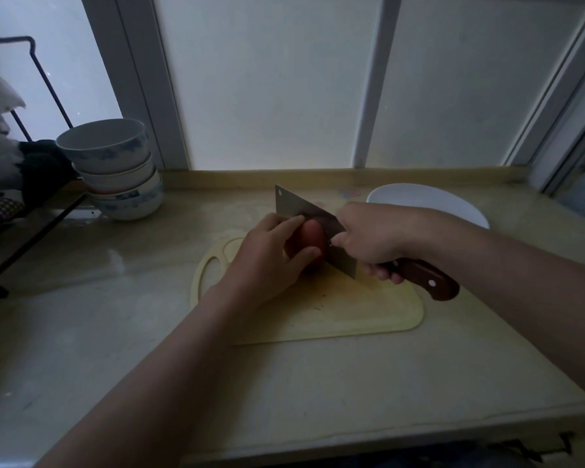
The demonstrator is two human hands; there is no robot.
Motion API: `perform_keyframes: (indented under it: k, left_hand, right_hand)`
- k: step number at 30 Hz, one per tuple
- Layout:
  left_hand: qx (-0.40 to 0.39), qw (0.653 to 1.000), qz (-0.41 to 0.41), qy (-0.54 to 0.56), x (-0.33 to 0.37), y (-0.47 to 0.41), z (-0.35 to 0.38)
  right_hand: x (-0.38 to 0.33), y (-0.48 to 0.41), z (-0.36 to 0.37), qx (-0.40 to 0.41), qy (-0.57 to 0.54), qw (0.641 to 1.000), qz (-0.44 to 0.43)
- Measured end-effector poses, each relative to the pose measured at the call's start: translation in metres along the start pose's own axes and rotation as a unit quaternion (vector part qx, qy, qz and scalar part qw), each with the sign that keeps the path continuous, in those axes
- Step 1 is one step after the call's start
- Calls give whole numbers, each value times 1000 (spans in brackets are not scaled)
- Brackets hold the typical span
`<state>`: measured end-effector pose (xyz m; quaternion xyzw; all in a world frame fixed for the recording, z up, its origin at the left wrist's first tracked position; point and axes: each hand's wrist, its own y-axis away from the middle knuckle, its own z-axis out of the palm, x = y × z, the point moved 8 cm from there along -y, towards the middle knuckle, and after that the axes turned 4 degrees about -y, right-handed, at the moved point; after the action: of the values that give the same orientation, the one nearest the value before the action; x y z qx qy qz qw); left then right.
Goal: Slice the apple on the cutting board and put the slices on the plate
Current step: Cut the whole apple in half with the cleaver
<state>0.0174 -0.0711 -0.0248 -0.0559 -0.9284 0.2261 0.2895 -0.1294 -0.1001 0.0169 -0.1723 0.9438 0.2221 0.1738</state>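
1. Grip: the left hand cups the apple on the cutting board. The thumb is on the near side and the other fingers are curled over the top, so the fruit is pinched between them.
2. The right hand is wrapped round the wooden handle of the cleaver, fingers curled beneath it and the thumb side up by the heel of the blade. The blade stands just right of the left fingertips, against the apple, with its edge toward the board.
3. This looks like an early cut. The apple seems whole, though the blade hides whatever lies beyond it.
4. To cut well, tuck the left fingertips back so that the knuckles, not the tips, face the flat of the blade, and keep the thumb behind them.
5. Hold the blade upright and press straight down with a slight forward push until it meets the board. The light is dim, so go slowly.
6. A round fruit may roll under the fingers. Halving it first and laying the flat faces down would steady it.
7. The plate sits beyond the right knuckles, off the board on the counter, within easy reach for the slices.
8. The stacked bowls stand well left of the left fingers, out of the way.
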Motion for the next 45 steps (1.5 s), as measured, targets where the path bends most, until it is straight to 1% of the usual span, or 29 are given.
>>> perform_keyframes:
  k: [7,12,16,21,26,31,37,41,45]
  left_hand:
    - [3,999,27,-41,9,0,6]
    - [-2,995,75,-60,17,8,10]
    - [8,996,68,-51,11,8,8]
    - [13,995,84,-43,11,7,9]
    - [13,997,69,-31,7,6,5]
    - [2,999,50,-14,3,4,4]
    - [6,998,57,-6,-1,9,0]
    - [-14,999,30,7,-13,10,-4]
    - [-44,999,-4,10,-23,12,-7]
  right_hand:
    - [24,4,15,12,-39,999,-1]
    - [14,-4,14,-3,-12,1000,-7]
    - [9,-9,25,2,-24,1000,-19]
    - [14,-12,26,17,-24,1000,-7]
    - [22,-5,30,-4,-30,1000,6]
    - [44,11,29,-27,-72,996,39]
    - [35,-2,30,3,-75,997,23]
    - [27,-3,32,23,-84,996,15]
    - [29,1,29,40,-127,991,4]
